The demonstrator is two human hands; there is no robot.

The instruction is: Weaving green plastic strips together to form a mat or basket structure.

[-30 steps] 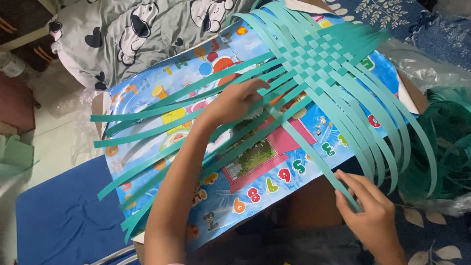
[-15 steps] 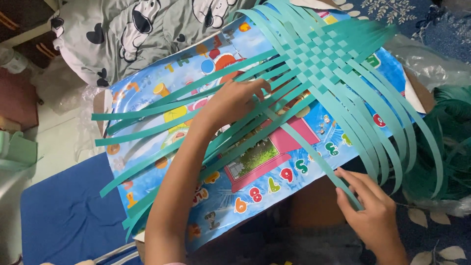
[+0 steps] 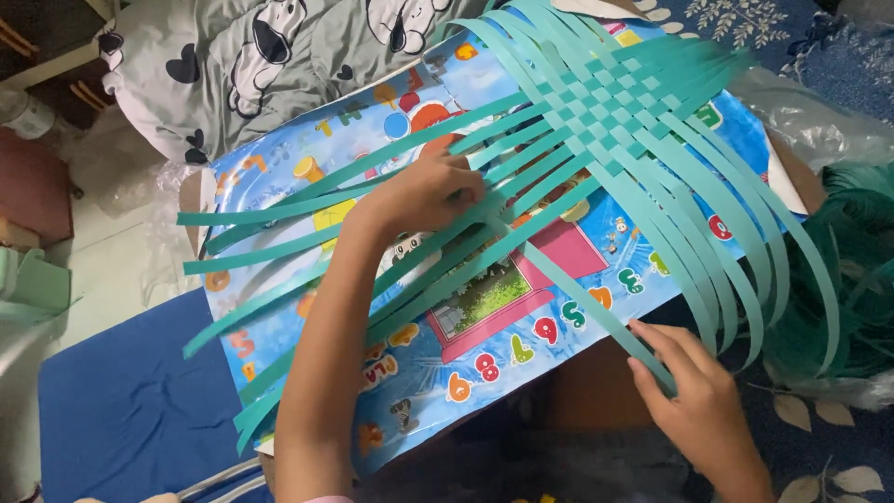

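Since the earlier frames almost nothing is shifting: left hand (image 3: pixel 424 191) is staying pressed on the loose strips, right hand (image 3: pixel 694 401) is staying at the near end of one long strip (image 3: pixel 596 312), only the view is drifting a little. I'm reading the left hand as flat, fingers curled slightly and close together, pinning the free strip ends against the board (image 3: pixel 484 335), a colourful printed sheet with cartoon pictures and digits. Right hand is pinching the strip end between thumb and fingertips, near the board's front edge. That strip is running diagonally from the right hand up toward the left hand's fingertips, so I'm judging it is being threaded as the next row. Weave (image 3: pixel 610 112) is sitting at the far right part of the board, a tight checker patch of teal strips already interlaced. Done so far, as I judge: a good block of crossings at the middle. Left: long unwoven tails are fanning out to the left and curling down on the right, so plenty of rows are waiting. A heap of spare teal strips (image 3: pixel 852 270) is lying at the right edge, a grey cartoon blanket (image 3: pixel 270 65) behind the board.
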